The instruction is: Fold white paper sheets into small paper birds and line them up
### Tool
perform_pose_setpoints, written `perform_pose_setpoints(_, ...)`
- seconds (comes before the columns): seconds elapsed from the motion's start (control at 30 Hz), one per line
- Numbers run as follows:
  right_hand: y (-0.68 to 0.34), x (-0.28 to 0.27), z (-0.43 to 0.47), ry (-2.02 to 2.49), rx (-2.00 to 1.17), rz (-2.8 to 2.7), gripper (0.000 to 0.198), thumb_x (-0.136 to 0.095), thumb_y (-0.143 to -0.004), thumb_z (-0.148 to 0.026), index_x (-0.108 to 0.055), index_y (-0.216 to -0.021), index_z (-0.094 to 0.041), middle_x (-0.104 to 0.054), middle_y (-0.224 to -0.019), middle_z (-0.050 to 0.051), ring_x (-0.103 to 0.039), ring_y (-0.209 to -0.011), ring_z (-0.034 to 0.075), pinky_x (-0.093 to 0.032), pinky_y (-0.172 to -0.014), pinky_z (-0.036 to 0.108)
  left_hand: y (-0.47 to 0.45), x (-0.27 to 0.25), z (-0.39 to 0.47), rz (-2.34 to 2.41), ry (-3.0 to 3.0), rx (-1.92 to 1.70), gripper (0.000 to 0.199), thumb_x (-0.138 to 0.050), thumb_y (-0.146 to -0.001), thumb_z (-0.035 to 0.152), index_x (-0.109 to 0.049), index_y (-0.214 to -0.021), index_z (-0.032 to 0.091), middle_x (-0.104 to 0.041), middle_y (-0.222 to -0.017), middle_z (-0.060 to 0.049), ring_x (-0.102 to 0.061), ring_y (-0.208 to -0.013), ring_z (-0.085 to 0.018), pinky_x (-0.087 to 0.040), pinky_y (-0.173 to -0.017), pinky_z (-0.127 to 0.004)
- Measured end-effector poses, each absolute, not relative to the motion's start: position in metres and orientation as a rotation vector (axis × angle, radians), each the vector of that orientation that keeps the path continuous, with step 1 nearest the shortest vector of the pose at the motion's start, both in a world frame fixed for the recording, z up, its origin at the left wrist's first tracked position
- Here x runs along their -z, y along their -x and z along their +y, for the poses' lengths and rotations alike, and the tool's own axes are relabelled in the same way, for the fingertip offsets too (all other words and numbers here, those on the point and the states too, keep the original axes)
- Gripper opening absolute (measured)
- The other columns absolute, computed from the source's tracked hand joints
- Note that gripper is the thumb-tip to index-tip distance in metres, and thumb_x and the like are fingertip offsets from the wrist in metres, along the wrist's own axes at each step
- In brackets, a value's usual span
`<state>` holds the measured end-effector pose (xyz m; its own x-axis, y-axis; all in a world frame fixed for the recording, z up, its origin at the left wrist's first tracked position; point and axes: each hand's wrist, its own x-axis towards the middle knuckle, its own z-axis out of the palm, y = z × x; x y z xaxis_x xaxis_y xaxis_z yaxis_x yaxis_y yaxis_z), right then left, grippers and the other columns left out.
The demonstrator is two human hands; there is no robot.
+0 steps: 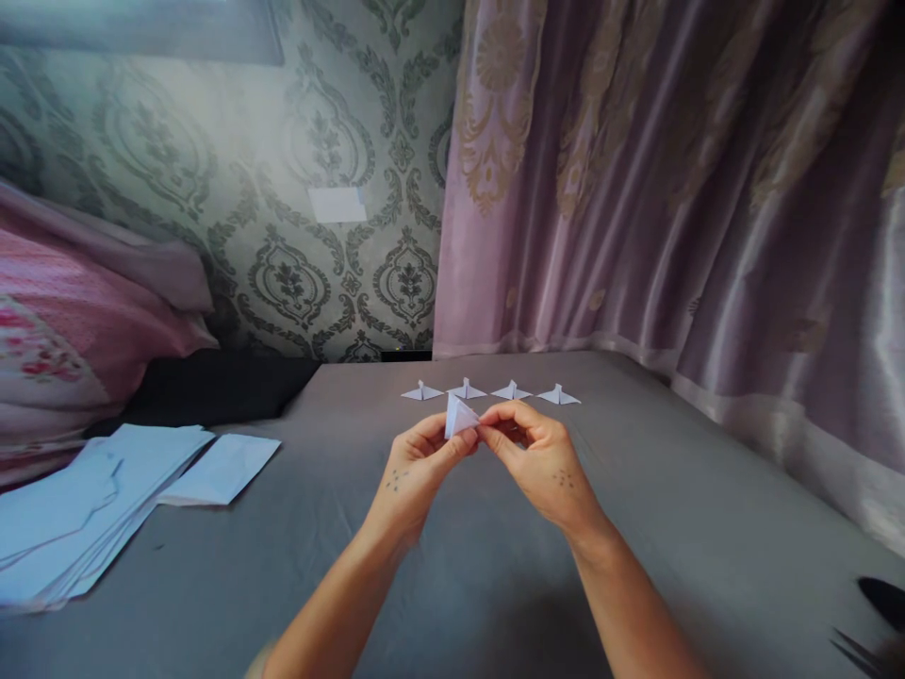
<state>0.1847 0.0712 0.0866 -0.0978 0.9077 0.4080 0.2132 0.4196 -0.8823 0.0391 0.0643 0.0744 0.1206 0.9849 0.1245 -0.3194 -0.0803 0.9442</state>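
Between my two hands is a small folded piece of white paper [458, 415], pointed at the top and at its right side. My left hand [422, 460] pinches its lower edge between thumb and fingers. With thumb and forefinger, my right hand [538, 455] grips the right-hand tip. Just beyond the hands, several folded paper figures [560, 394] stand in a row on the grey sheet [339, 566], each with spread wing-like sides and a small upright point. The fingers' far sides are hidden from me.
A stack of white paper sheets [91, 509] lies at the left, with a smaller folded paper [224, 470] beside it. Behind them are a black cloth [219, 387] and pink bedding [91, 321]. Curtains [600, 189] hang at the right. A dark object [883, 599] shows at the lower right edge.
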Motion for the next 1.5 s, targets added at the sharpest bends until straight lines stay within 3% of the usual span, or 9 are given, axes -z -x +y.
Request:
perform_pose_setpoints(0.33,-0.187,-0.08,0.077,1.032,-0.945,-1.511,0.012,-0.064,-0.081,-0.034,-0.064,-0.084,-0.022,-0.066,-0.08,0.001,-0.062,-0.076,0.016,-0.049,-0.075,0.031,-0.037,-0.079,0.06,0.774,-1.117,-1.333,0.036,-0.057,-0.087,0.044,-0.072,-0.094,0.012,-0.07,-0.098,-0.011,-0.061,-0.099,-0.023,-0.05,-0.087,-0.033)
perform_pose_setpoints(1.07,-0.183,-0.086,0.071,1.046,-0.839,-1.592,0.018,-0.061,-0.084,-0.036,-0.065,-0.094,-0.022,-0.067,-0.088,0.004,-0.063,-0.079,0.018,-0.052,-0.074,0.034,-0.038,-0.075,0.061,0.808,-1.095,-1.32,0.03,-0.064,-0.082,0.041,-0.073,-0.095,0.015,-0.072,-0.087,-0.008,-0.066,-0.079,-0.017,-0.055,-0.071,-0.027)
perform_pose_setpoints(1.5,-0.182,-0.095,0.063,1.047,-0.814,-1.675,0.02,-0.064,-0.082,-0.032,-0.064,-0.1,-0.023,-0.068,-0.098,0.004,-0.064,-0.082,0.018,-0.053,-0.074,0.034,-0.039,-0.079,0.059,0.901,-1.079,-1.368,0.032,-0.071,-0.075,0.042,-0.072,-0.095,0.017,-0.072,-0.095,-0.009,-0.066,-0.083,-0.02,-0.055,-0.068,-0.029)
